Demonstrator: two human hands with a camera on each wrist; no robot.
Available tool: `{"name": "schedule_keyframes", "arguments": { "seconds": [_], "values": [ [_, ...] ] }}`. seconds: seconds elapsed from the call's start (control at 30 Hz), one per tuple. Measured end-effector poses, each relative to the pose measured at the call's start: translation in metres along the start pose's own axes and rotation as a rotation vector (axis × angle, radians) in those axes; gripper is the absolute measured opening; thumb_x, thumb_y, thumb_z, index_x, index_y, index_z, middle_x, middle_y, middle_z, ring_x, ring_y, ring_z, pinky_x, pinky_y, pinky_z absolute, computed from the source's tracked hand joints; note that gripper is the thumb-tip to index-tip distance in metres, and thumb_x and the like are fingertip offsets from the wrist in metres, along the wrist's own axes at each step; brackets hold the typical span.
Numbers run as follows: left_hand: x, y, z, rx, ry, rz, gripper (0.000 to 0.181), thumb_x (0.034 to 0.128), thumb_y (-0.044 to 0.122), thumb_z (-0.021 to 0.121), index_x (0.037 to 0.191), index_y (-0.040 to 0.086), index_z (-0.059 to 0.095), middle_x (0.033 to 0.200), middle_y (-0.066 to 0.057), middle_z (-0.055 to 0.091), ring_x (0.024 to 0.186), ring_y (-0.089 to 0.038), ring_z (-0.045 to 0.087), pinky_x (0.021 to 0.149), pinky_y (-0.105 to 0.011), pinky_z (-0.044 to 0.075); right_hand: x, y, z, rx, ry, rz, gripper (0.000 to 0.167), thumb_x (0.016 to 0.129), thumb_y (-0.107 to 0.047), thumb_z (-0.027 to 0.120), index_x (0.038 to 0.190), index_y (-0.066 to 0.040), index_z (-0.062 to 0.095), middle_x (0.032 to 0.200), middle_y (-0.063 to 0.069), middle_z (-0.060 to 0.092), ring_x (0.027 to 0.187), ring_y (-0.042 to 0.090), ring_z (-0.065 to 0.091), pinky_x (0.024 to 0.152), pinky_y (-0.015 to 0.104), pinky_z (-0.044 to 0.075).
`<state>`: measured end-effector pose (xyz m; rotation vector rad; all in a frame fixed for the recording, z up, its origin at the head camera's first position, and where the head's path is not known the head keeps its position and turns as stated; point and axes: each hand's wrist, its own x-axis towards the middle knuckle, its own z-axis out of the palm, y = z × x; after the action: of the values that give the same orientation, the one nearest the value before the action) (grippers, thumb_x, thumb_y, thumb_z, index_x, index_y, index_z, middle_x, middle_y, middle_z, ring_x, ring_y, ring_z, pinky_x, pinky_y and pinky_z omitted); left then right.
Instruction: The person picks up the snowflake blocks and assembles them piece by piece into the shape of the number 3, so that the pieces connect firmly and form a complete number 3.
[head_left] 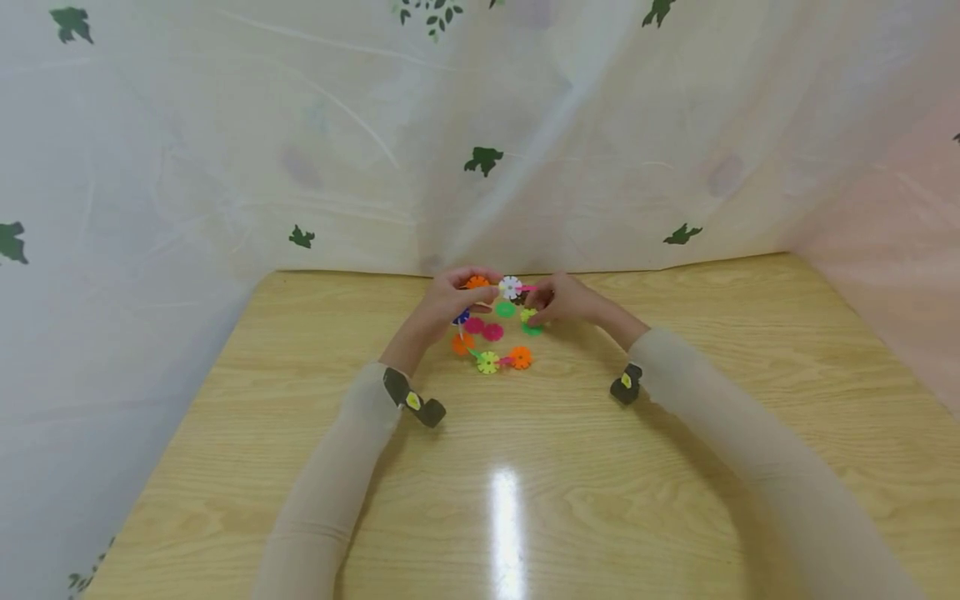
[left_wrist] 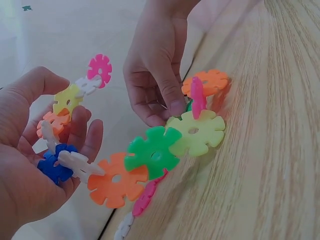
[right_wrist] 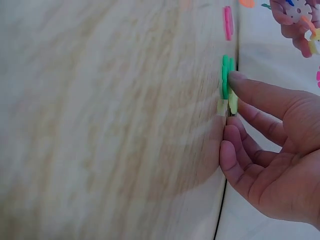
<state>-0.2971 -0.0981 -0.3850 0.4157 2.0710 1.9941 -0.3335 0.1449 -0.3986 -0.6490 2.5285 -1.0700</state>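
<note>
Head view: a disc chain (head_left: 462, 343) in the left hand (head_left: 450, 302)

The chain curves over the far part of the table (head_left: 600, 500). The left hand curls round it, thumb on a yellow disc (left_wrist: 67, 100). To the right, the right hand (head_left: 567, 298) bends its fingers about a second yellow disc (right_wrist: 233, 104); whether it pinches, I cannot tell. The left wrist view shows a pink end disc (left_wrist: 104, 64) face-on, edge-on from the head; the right wrist view shows green discs (right_wrist: 225, 79) edge-on.

Curved multicoloured chain of notched discs (left_wrist: 115, 187) in left grip (left_wrist: 22, 170); yellow disc (head_left: 528, 316) in right grip (head_left: 566, 301).

Tabletop (head_left: 570, 467) gives room before discs (head_left: 488, 362); cloth (head_left: 360, 125) blocks behind.
</note>
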Motion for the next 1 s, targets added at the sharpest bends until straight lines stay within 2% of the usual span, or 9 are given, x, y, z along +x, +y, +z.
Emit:
{"name": "schedule_keyframes", "arguments": {
  "seconds": [0.23,0.43,0.57,0.73,0.87,1.0],
  "values": [
    [0.000,0.001,-0.001,0.018,0.008,-0.014,0.026,0.0972,0.008,0.065,0.122,0.000,0.067,0.105,-0.003,0.067,0.106,-0.041,0.065,0.093,-0.038,0.062,-0.004,0.001,0.002,0.058,0.016,-0.043,0.025,0.082,-0.001,0.083,0.099,0.003,0.065,0.082,0.005,0.060,0.076,0.016,0.052,0.064,0.022,0.046],
    [0.001,0.000,0.001,0.014,0.031,-0.024,0.027,0.0968,0.008,0.066,0.122,-0.001,0.067,0.102,-0.002,0.067,0.111,-0.052,0.058,0.090,-0.035,0.062,-0.013,0.001,0.000,0.115,0.019,-0.060,0.017,0.089,-0.002,0.076,0.102,0.003,0.067,0.085,0.010,0.065,0.075,0.016,0.055,0.061,0.023,0.049],
    [0.001,-0.001,0.001,0.005,0.050,-0.027,0.026,0.0962,0.008,0.067,0.121,-0.002,0.068,0.096,0.000,0.067,0.106,-0.050,0.058,0.085,-0.031,0.063,-0.022,-0.002,-0.004,0.178,0.038,-0.041,0.017,0.092,-0.008,0.074,0.106,0.000,0.070,0.090,0.007,0.071,0.079,0.019,0.061,0.068,0.029,0.055],
    [0.001,0.000,0.000,0.002,0.066,-0.032,0.027,0.0958,0.008,0.067,0.121,-0.002,0.068,0.093,0.000,0.067,0.096,-0.038,0.063,0.095,-0.045,0.060,-0.031,-0.007,-0.014,0.278,0.090,-0.003,0.028,0.094,-0.012,0.073,0.117,0.004,0.070,0.093,-0.002,0.076,0.083,0.014,0.067,0.082,0.039,0.060],
    [0.001,-0.001,-0.002,0.005,0.071,-0.032,0.026,0.0964,0.010,0.067,0.120,0.000,0.068,0.100,-0.010,0.067,0.095,-0.037,0.064,0.098,-0.050,0.058,-0.035,-0.010,-0.020,0.308,0.125,0.007,0.035,0.096,-0.014,0.072,0.125,0.004,0.069,0.096,-0.004,0.077,0.086,0.014,0.068,0.087,0.044,0.059],
    [0.001,-0.002,-0.003,0.006,0.071,-0.030,0.024,0.0966,0.011,0.068,0.118,0.001,0.069,0.109,-0.021,0.065,0.098,-0.041,0.063,0.099,-0.052,0.057,-0.039,-0.012,-0.021,0.331,0.155,0.011,0.033,0.097,-0.014,0.070,0.126,0.002,0.069,0.098,-0.005,0.076,0.091,0.025,0.067,0.088,0.045,0.059]
  ]
}}
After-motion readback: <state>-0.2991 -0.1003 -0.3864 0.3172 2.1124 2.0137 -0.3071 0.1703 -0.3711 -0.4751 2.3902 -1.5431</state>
